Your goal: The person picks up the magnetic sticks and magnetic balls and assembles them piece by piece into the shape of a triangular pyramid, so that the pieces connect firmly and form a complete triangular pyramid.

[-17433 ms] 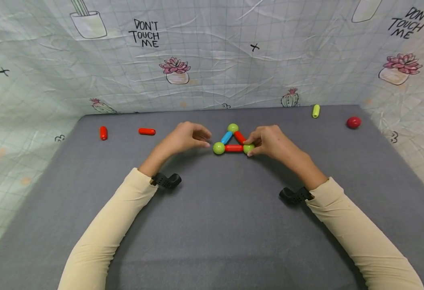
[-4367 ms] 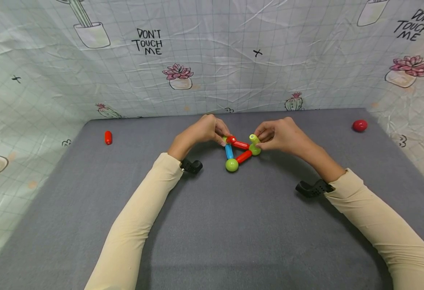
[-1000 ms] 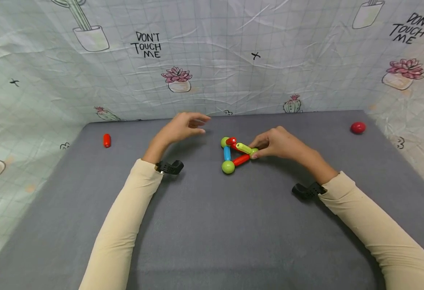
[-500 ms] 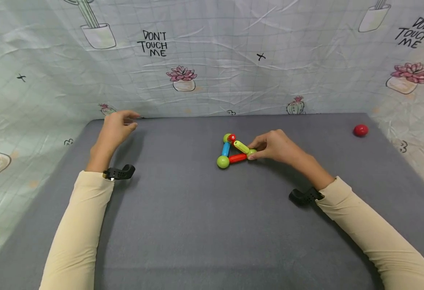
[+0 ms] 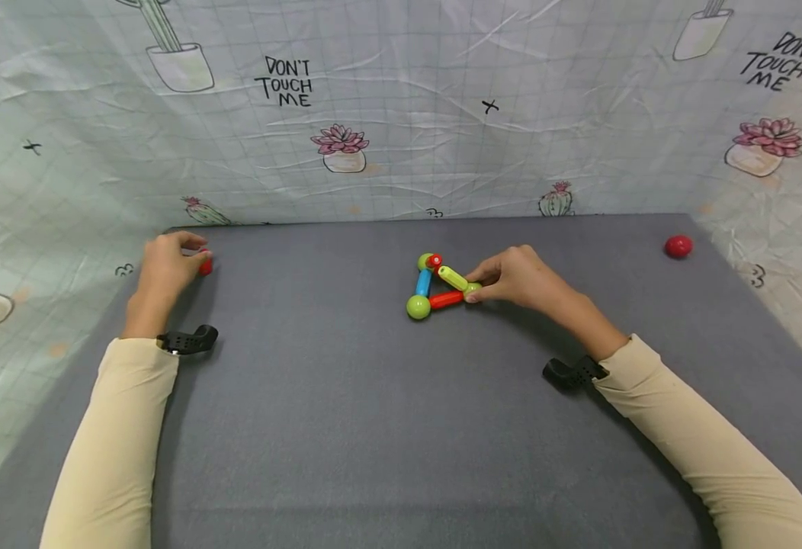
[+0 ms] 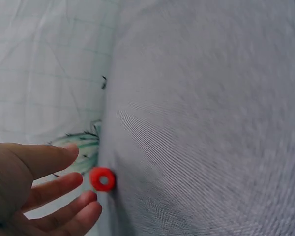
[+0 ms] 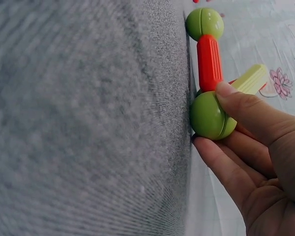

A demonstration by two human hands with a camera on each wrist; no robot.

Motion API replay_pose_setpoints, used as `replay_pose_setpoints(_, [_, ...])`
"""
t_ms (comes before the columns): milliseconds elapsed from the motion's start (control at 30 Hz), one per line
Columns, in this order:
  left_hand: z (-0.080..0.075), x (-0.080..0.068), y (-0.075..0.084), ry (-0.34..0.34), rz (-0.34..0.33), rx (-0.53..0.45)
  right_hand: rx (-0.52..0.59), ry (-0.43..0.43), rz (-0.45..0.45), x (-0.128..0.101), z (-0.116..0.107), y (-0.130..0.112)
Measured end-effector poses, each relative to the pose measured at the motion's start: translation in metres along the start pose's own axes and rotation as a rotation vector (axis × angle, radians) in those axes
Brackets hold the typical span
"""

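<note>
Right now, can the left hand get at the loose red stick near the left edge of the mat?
Probably yes. The left hand is right beside the red stick, fingers spread toward it, and nothing lies between them on the grey mat.

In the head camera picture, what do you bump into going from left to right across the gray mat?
left hand → red stick → green ball → yellow-green stick → right hand → red ball

Loose rod (image 5: 205,266) far left of triangle (image 5: 437,288).
</note>
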State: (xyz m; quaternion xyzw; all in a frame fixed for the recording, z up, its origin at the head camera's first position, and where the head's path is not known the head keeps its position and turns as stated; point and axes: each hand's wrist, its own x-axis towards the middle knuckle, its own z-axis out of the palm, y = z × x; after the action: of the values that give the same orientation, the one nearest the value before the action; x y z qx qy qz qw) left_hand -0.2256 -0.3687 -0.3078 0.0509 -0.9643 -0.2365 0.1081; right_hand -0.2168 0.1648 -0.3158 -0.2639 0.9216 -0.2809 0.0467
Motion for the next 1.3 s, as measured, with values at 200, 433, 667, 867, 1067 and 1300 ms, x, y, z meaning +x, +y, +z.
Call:
replay_pose_setpoints(200, [0.003,0.003,-0.013,-0.039,-0.040,0.004,0.001,0.001,-0.004,0.002,0.000,-0.001])
replay_pose_setpoints(433, [0.001,0.006,-0.018,-0.086,-0.037,-0.012,-0.002,0.006,-0.017,0.003,-0.001,-0.003])
replay_pose_setpoints(667, [0.000,0.008,-0.014,-0.126,0.077,0.030,0.001,0.010,-0.033,0.002,-0.002,-0.003])
replay_pose_setpoints(867, [0.003,0.010,-0.014,-0.116,0.211,0.069,0.004,0.009,-0.036,0.002,-0.001,-0.002])
replay_pose_setpoints(1067, [0.006,0.012,-0.014,-0.161,0.224,0.081,0.004,0.011,-0.033,0.002,-0.001,-0.001])
replay_pose_setpoints(1300, [0.009,0.008,-0.001,-0.112,0.320,0.057,0.003,0.009,-0.031,0.002,-0.002,-0.001])
